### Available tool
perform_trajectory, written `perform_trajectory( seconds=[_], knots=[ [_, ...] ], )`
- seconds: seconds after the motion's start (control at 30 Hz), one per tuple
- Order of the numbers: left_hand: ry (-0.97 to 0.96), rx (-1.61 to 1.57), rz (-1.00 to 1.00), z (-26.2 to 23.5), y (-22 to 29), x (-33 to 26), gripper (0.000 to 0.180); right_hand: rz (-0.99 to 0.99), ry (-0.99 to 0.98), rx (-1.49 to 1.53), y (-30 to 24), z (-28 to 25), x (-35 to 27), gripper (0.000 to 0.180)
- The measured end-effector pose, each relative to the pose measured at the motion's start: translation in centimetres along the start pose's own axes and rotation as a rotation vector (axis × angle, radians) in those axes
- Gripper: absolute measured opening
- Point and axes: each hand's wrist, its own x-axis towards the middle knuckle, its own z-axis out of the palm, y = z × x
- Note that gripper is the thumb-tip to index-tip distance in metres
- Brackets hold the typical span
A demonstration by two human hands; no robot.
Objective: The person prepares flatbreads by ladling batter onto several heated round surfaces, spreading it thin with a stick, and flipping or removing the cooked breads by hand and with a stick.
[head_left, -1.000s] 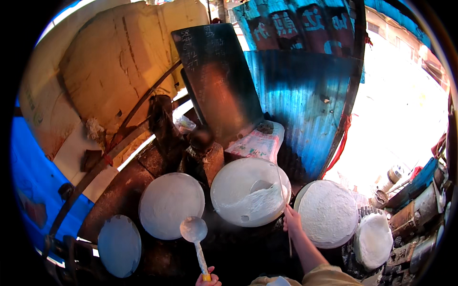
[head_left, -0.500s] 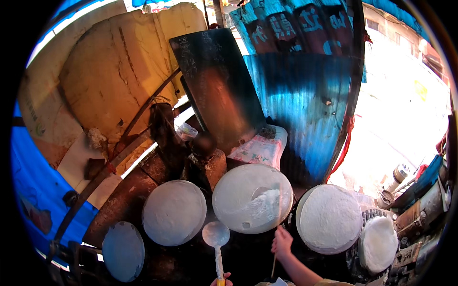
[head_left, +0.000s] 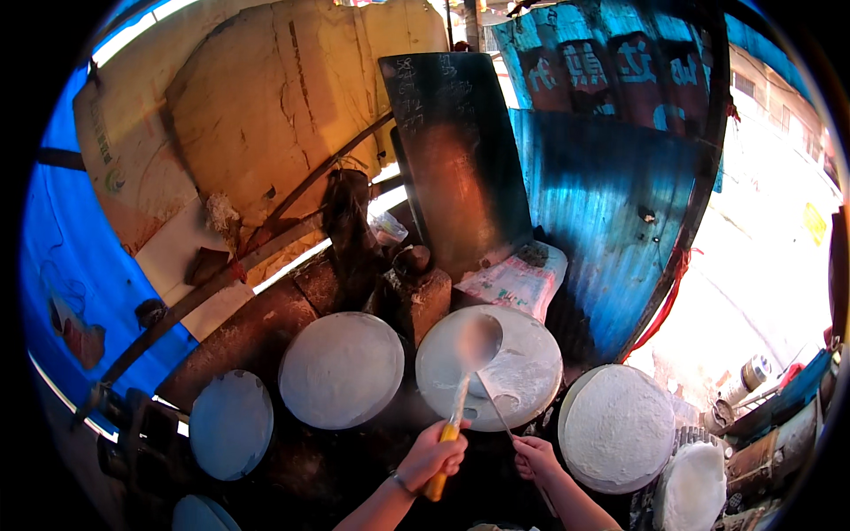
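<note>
My left hand [head_left: 434, 460] is curled firmly around the yellow handle of a ladle [head_left: 479, 343], its bowl over the middle round pan [head_left: 433, 358]. My right hand [head_left: 536, 458] pinches a thin stick [head_left: 498, 407], its far tip near the ladle's neck. At right, 1 white-coated disc [head_left: 617, 429]; at left, 1 greyish disc [head_left: 341, 370]. Far: a dark board [head_left: 469, 150] with pale handwritten figures; farther right, a blue corrugated sheet [head_left: 611, 212] below large pale characters.
</note>
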Motion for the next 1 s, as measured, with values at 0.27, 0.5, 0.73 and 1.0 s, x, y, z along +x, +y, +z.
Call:
perform_trajectory(
  seconds=[0.27, 0.5, 0.73, 1.0],
  knots=[
    [0.596, 0.328, 0.041, 3.9, -10.2, 7.2, 0.031, -0.253, 0.059, 0.192, 8.9, 0.6, 2.5, 0.017],
    [-0.396, -1.45, -0.264, -0.8, -5.1, 2.0, 0.015, -0.072, -0.213, 0.341, 2.9, 4.7, -0.5, 0.022],
    [-0.289, -1.103, 0.034, -0.5, -3.9, 0.7, 0.018, -1.002, 0.34, -0.635, -0.3, 6.7, 2.0, 0.03],
    [-0.053, -0.81, -0.098, -2.3, -5.1, 0.6, 0.013, -0.627, 0.644, -1.269, -4.7, -2.1, 7.2, 0.019]
  ],
)
